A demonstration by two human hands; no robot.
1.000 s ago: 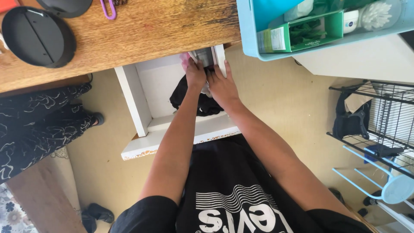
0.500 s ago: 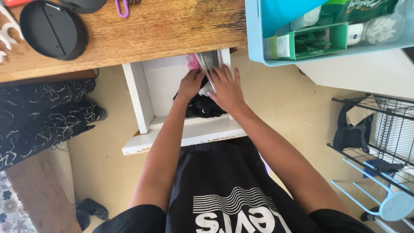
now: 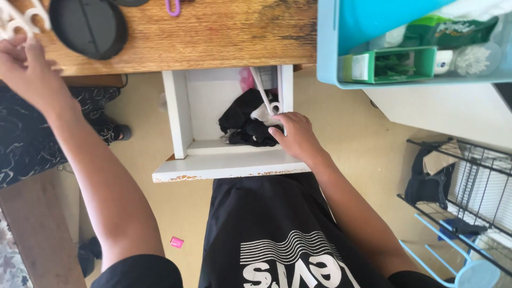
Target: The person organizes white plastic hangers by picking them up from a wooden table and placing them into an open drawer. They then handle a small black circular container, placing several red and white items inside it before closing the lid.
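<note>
Nearest, the open white drawer (image 3: 229, 172) juts out from under the wooden desk (image 3: 224, 32). The right hand (image 3: 296, 136) rests at the drawer's right front corner, grip released, fingers spread and touching the bundle of black cloth (image 3: 248, 125) that lies in the right half of the drawer. Just beyond the cloth, white scissor-like handles (image 3: 266, 104) lie along the right wall, with something pink (image 3: 246, 80) behind them. Farther left, the left hand (image 3: 24, 66) reaches the desk edge beside a round black lid (image 3: 88, 26); whether its grip holds anything I cannot tell. A light blue bin (image 3: 328, 42) sits at the desk's right end.
</note>
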